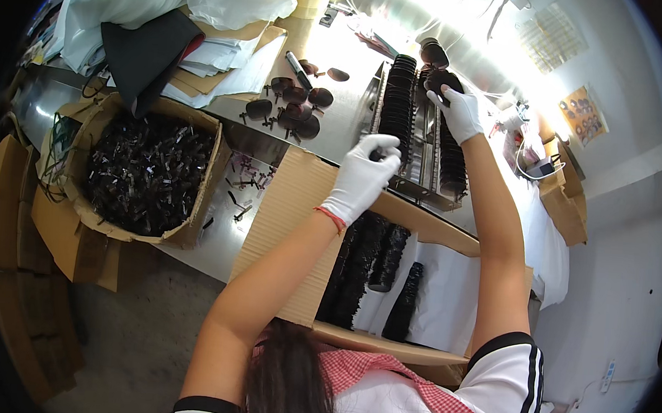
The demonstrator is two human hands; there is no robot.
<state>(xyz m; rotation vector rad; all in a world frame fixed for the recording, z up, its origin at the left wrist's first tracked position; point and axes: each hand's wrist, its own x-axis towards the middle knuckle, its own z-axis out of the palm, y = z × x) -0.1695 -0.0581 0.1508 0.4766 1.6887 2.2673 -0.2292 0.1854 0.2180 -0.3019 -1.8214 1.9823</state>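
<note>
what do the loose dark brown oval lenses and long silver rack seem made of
Loose dark brown oval lenses: probably tinted plastic, glossy, by their reflections and translucence; possibly glass. Long silver rack: likely bare metal, by its grey sheen.

One head-worn wide fisheye view, from close above, downward over the metal bench (339,115)
</note>
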